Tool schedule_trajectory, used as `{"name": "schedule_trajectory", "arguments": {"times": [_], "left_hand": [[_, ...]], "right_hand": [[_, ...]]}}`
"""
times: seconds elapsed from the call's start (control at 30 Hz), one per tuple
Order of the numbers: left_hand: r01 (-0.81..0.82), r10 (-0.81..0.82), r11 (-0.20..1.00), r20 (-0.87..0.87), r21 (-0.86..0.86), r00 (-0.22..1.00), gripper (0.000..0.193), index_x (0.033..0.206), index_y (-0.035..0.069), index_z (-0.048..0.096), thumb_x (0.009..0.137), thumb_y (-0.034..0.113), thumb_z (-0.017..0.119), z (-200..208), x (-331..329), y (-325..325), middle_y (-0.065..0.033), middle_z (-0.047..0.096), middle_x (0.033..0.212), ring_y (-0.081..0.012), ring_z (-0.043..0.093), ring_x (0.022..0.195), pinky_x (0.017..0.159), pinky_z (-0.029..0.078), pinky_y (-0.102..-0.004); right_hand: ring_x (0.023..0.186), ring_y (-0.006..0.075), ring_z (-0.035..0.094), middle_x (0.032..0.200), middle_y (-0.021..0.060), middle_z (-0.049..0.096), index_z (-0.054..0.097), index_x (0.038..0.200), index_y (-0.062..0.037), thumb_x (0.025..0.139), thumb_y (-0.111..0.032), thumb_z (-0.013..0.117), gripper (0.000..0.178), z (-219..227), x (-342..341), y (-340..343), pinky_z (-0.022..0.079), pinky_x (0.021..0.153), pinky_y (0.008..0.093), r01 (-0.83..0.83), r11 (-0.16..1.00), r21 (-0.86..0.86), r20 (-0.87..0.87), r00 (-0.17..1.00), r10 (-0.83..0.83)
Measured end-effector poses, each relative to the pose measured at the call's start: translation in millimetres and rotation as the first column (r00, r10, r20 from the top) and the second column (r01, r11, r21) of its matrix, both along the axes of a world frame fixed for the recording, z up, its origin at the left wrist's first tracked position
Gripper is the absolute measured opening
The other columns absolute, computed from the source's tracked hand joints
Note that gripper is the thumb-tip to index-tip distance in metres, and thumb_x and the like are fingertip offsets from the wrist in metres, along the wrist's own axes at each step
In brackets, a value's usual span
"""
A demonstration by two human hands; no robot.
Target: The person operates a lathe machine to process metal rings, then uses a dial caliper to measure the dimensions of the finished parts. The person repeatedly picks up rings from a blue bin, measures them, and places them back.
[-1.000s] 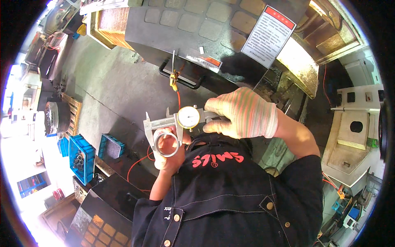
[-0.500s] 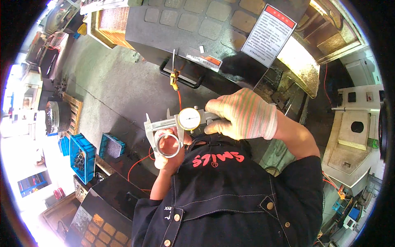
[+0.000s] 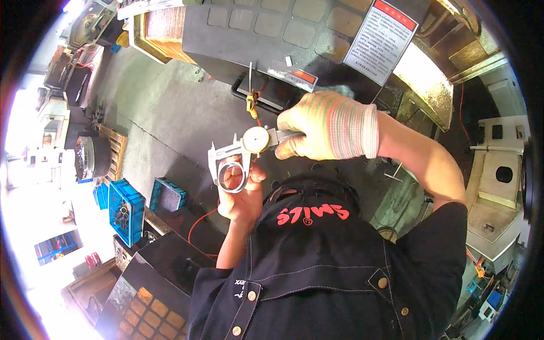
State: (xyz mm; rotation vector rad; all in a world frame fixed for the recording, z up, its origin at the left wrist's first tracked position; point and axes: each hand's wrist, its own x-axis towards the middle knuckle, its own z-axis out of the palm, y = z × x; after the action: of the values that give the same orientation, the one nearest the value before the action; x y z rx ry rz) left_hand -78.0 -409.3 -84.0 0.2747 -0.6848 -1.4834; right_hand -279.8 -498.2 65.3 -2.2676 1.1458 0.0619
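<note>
My left hand (image 3: 243, 205) is bare and holds a shiny metal ring (image 3: 221, 182) upright, with its fingers curled around the ring's lower and right side. A dial caliper (image 3: 256, 139) with a round white face lies across the top of the ring. The caliper's long jaw runs down along the ring's left side; whether both jaws touch it is too small to tell. My right hand (image 3: 327, 127), in a striped knit glove, pinches the right end of the caliper between thumb and fingers.
A dark machine cover (image 3: 221, 48) with a black handle stands ahead, a yellow air gun (image 3: 252, 103) hanging by it. To the left are a blue crate (image 3: 135, 229) holding ring parts, a second blue crate (image 3: 182, 198) and a wooden pallet (image 3: 117, 148). A red hose (image 3: 198, 222) trails behind my left hand.
Both hands, with the ring and caliper, have moved slightly up in the view, away from my body. My right forearm is stretched further out. The grip on both things stays.
</note>
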Motion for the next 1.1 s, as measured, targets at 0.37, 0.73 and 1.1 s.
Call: {"name": "schedule_trajectory", "arguments": {"times": [0.37,0.73,1.1], "left_hand": [[-0.02,0.027,0.981,-0.035,0.191,0.999,0.066,0.122,-0.002,0.048,0.075,0.039,0.069,-0.3,2.2,-5.3,-0.0165,0.058,0.106,-0.0277,0.057,0.092,0.079,0.047,-0.0369],[0.147,-0.095,0.952,-0.196,0.269,0.976,0.063,0.124,-0.005,0.041,0.082,0.037,0.064,18.6,-2.9,-10.4,-0.0173,0.048,0.109,-0.0232,0.048,0.096,0.086,0.044,-0.0342],[0.237,-0.157,0.932,-0.284,0.273,0.946,0.059,0.123,-0.009,0.04,0.087,0.035,0.059,21.1,-4.1,-25.8,-0.0218,0.047,0.117,-0.0272,0.048,0.104,0.09,0.043,-0.0373]], "right_hand": [[0.065,0.0303,0.06,0.06,0.0125,0.059,0.06,0.072,-0.0012,0.083,-0.041,0.061,0.041,-9.7,-1.6,-15.9,0.046,0.067,0.0395,-0.043,0.999,0.011,0.058,0.997,0.043],[0.061,0.0248,0.055,0.062,0.0136,0.058,0.065,0.082,0.0003,0.087,-0.044,0.055,0.046,-10.1,-1.8,-35.8,0.045,0.065,0.0376,-0.044,0.975,0.216,-0.015,0.999,0.048],[0.047,0.0101,0.042,0.054,-0.0005,0.047,0.063,0.074,-0.0031,0.085,-0.046,0.06,0.045,-22.5,-10.4,-54.1,0.034,0.045,0.0283,0.103,0.85,0.517,-0.015,0.994,-0.112]]}}
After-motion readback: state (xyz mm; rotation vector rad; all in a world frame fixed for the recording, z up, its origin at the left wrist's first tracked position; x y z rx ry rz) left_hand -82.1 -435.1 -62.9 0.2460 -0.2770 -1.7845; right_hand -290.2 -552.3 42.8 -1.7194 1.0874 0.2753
